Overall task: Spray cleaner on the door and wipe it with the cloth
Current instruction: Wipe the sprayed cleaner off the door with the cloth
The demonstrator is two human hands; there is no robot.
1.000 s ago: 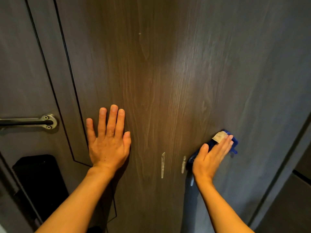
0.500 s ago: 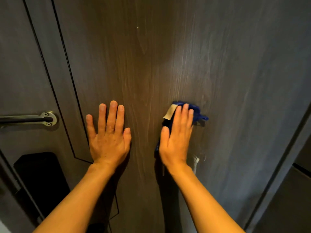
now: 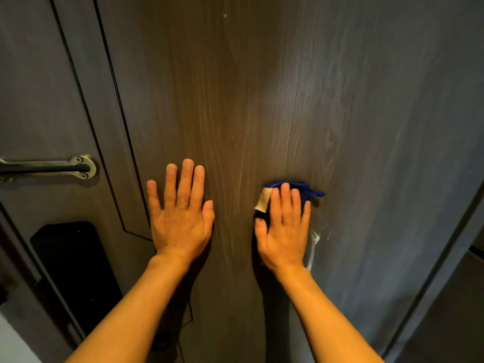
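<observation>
The door (image 3: 262, 100) was a dark brown wood-grain panel, upright, with thin black inlaid lines running down near its left edge. A white streak of cleaner (image 3: 313, 247) ran down the panel toward its lower right, and faint pale smears showed above it. The cloth (image 3: 305, 191) was dark blue with a beige tag at its left end, bunched and pressed flat against the panel right of centre.
</observation>
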